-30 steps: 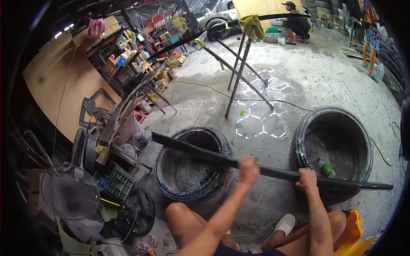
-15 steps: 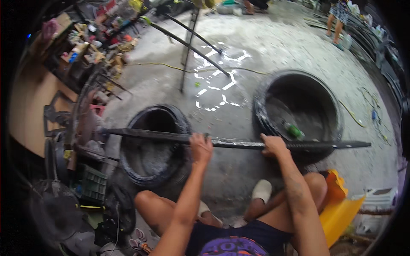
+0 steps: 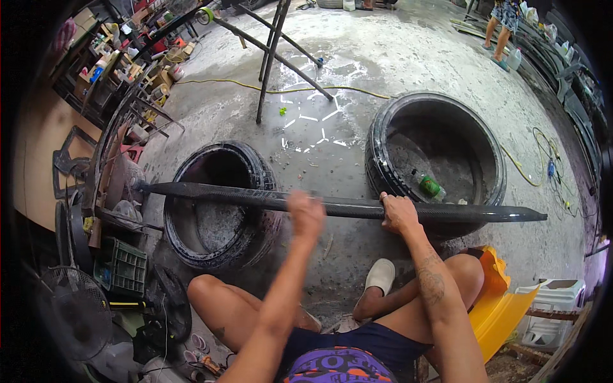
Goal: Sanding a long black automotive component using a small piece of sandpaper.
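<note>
A long, narrow black strip with a carbon-fibre weave [image 3: 357, 208] lies crosswise in front of me, over a tyre [image 3: 265, 172] on the left and a larger tyre [image 3: 377, 143] on the right. My right hand [image 3: 401, 214] grips the strip right of its middle, fingers over the far edge. At the strip's middle is my left hand [image 3: 306, 216], curled and blurred by motion. Whatever lies inside its fingers cannot be made out. A green bottle [image 3: 432, 187] rests inside the right tyre, just beyond the strip.
Metal stand legs [image 3: 271, 64] and a yellow cable [image 3: 255, 89] lie ahead. To the left are a green crate [image 3: 128, 268], a fan [image 3: 80, 313] and cluttered shelves. A yellow panel [image 3: 504, 325] and white stool [image 3: 552, 306] are at right. Someone's legs [image 3: 501, 41] show far right.
The whole view has shifted, so the tyres and floor sit higher and further left. My left hand has moved a little along the strip and is blurred; my right hand keeps its grip.
</note>
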`<state>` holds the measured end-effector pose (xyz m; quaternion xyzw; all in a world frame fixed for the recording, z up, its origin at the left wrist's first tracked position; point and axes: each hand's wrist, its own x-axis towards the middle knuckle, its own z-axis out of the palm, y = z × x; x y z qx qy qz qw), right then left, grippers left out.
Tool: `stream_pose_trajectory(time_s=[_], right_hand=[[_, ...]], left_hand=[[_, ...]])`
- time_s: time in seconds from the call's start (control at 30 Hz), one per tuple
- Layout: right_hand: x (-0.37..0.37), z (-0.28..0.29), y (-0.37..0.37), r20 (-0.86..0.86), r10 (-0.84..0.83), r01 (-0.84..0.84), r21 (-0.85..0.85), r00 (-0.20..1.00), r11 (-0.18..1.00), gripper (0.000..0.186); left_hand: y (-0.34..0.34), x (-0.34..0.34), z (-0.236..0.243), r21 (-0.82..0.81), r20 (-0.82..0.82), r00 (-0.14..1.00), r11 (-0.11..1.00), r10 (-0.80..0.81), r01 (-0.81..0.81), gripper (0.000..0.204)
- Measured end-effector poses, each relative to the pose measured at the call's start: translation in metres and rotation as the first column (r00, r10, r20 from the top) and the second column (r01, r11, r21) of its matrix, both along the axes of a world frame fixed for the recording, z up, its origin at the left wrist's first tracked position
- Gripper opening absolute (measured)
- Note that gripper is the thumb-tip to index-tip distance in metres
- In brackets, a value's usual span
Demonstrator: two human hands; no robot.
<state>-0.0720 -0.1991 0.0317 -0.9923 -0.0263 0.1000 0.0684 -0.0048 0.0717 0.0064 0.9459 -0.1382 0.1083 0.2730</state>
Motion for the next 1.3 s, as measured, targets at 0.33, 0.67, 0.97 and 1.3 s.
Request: stream_pose_trajectory(time_s=[0.33,0.67,0.97,1.3], right_hand=[[0.008,0.001,0.005,0.067,0.019,-0.025,0.085,0.998,0.996,0.068],[0.027,0.004,0.002,0.102,0.08,-0.088,0.072,0.992,0.994,0.059],[0.025,0.0,0.022,0.051,0.051,-0.053,0.037,0.997,0.998,0.058],[0.013,-0.002,0.025,0.113,0.093,-0.09,-0.026,0.989,0.996,0.06]], left_hand=[[0.052,0.016,0.019,0.02,0.087,0.99,0.994,0.109,-0.111,0.027],[0.115,-0.002,0.026,-0.021,0.193,0.955,0.974,0.224,-0.224,0.026],[-0.071,-0.055,0.012,-0.135,0.198,0.979,0.988,-0.041,0.068,0.024],[-0.026,-0.036,-0.011,-0.05,0.22,0.973,0.997,0.07,-0.061,0.024]])
